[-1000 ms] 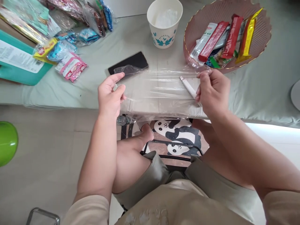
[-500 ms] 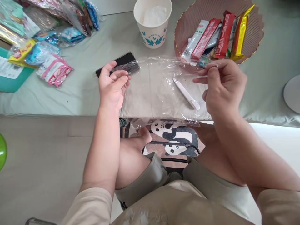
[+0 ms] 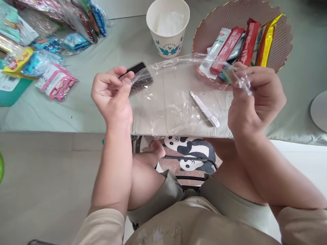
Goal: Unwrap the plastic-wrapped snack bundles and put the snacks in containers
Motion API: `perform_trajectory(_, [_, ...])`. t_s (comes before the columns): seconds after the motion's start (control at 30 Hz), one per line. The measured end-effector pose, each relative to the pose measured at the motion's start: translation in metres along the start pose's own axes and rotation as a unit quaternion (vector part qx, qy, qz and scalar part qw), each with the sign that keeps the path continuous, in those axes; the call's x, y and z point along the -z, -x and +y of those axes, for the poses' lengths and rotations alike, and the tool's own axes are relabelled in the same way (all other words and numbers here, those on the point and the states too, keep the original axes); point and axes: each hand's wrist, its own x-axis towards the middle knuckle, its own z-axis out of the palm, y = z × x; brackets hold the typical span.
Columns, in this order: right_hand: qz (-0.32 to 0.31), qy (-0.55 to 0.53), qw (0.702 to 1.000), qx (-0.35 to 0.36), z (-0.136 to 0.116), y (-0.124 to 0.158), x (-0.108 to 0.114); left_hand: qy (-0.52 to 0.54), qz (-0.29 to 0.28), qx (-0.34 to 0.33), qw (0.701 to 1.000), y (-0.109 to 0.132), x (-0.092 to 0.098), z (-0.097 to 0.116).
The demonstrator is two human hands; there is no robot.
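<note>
A clear plastic bag (image 3: 173, 92) is stretched between my hands above the table's front part. My left hand (image 3: 113, 92) pinches its left upper corner. My right hand (image 3: 255, 98) grips the right upper corner, with crumpled film showing over the fingers. Through the see-through film I can see a white utility knife (image 3: 204, 109) lying on the cloth. Behind the left fingers lies a black phone (image 3: 140, 76), partly covered by the hand and the film.
A paper cup (image 3: 168, 30) with white crumpled material inside stands at the back. Beside it, a pinkish ribbed bowl (image 3: 212, 27) holds several wrapped snack bars. Packaged snacks (image 3: 56, 81) pile up at the left, near a teal box (image 3: 15, 90). A white round object (image 3: 319, 110) sits at the right.
My hands have moved farther apart, the left one leftward and the right one rightward. The bag between them is spread wider and its lower edge has risen.
</note>
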Motion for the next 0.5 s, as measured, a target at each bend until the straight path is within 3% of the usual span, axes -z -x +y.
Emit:
perform_trajectory(0.07, [0.056, -0.031, 0.998, 0.029, -0.002, 0.003, 0.002, 0.017, -0.013, -0.038, 0.999, 0.011, 0.005, 0.005])
perform_trajectory(0.13, [0.017, -0.008, 0.999, 0.026, -0.003, 0.007, 0.007, 0.006, -0.021, -0.059, 0.998, 0.022, 0.010, 0.007])
perform_trajectory(0.3, [-0.040, 0.082, 0.992, 0.083, 0.010, 0.022, 0.035, -0.102, -0.044, -0.035, 0.993, 0.037, 0.023, 0.002])
perform_trajectory(0.5, [-0.020, 0.208, 0.978, -0.013, 0.037, 0.031, 0.052, -0.069, -0.134, -0.115, 0.982, 0.047, 0.031, -0.006])
